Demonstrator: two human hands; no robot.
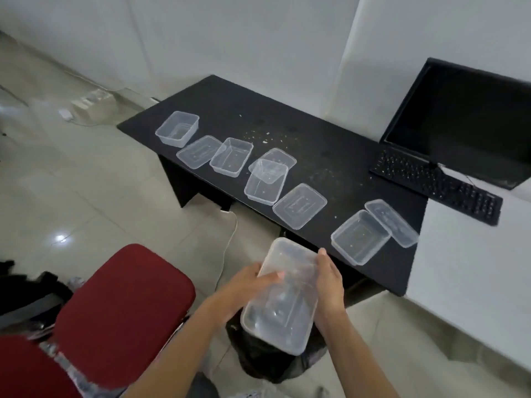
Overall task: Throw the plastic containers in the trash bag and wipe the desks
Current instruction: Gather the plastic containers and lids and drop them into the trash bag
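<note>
Both bare forearms reached forward and converged. The left hand [247,282], slightly blurred, lay with its fingers fairly straight across the top of a clear container [283,317]. Opposite it, the right hand [330,282] pressed flat against the container's other side, fingers straight and pointing away from the body.

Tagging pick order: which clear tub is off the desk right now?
The clear tub pressed between the left hand and right hand, above the black trash bag. All the rest lie on the black desk.
</note>
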